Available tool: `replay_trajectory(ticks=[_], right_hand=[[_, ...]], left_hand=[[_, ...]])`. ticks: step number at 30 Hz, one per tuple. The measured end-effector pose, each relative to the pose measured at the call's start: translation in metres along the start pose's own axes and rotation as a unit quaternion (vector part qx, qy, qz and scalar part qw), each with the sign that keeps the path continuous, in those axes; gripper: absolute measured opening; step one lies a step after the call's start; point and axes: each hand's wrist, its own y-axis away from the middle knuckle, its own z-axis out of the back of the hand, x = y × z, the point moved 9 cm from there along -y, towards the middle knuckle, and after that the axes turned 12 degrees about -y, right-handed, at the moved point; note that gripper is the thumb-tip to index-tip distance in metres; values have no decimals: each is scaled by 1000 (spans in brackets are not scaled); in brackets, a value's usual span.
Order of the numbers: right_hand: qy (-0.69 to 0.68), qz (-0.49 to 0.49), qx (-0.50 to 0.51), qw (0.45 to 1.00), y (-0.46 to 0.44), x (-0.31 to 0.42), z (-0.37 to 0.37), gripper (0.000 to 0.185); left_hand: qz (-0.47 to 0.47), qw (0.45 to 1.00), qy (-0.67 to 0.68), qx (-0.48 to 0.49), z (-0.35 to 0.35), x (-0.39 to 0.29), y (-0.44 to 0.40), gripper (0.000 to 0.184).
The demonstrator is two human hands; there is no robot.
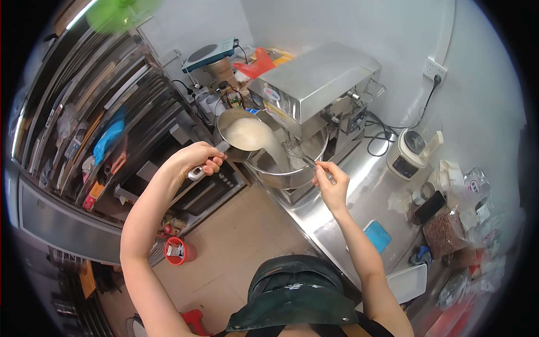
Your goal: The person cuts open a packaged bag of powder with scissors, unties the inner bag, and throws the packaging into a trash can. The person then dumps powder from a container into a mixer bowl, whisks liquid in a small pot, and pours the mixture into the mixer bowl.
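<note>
A steel saucepan (231,119) is tilted in my left hand (203,159), which is closed around its handle. Whitish liquid (274,147) pours from the pan over the rim of a large steel mixing bowl (281,181). The bowl stands under the head of a steel mixer (325,73). In my right hand (332,182) the fingers pinch the handle of a wire whisk (294,150), whose wires reach into the bowl beside the stream.
On the steel counter (353,196) are a white appliance (409,154), a black phone (429,208), a blue object (377,236) and a white tray (409,282). A tray rack (90,118) stands left, and a red bin (181,251) is on the floor.
</note>
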Motion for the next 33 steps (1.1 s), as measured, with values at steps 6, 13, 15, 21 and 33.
replay_trajectory(ticks=[6,13,15,21,33], right_hand=[[5,2,-1,1000,-1,-2,5,15],[2,2,-1,1000,-1,-3,5,14],[2,-3,0,1000,-1,-3,6,14],[12,-10,10,1000,0,0,8,18],[15,-16,8,1000,1,0,10,17]], left_hand=[[-8,1000,-22,-6,-1,-1,-2,19],[-11,999,-49,-11,-1,3,-5,17],[-14,998,-64,-16,-4,3,-3,17],[-25,994,-102,-32,-10,4,-1,14],[-70,963,-251,-66,-30,8,4,13]])
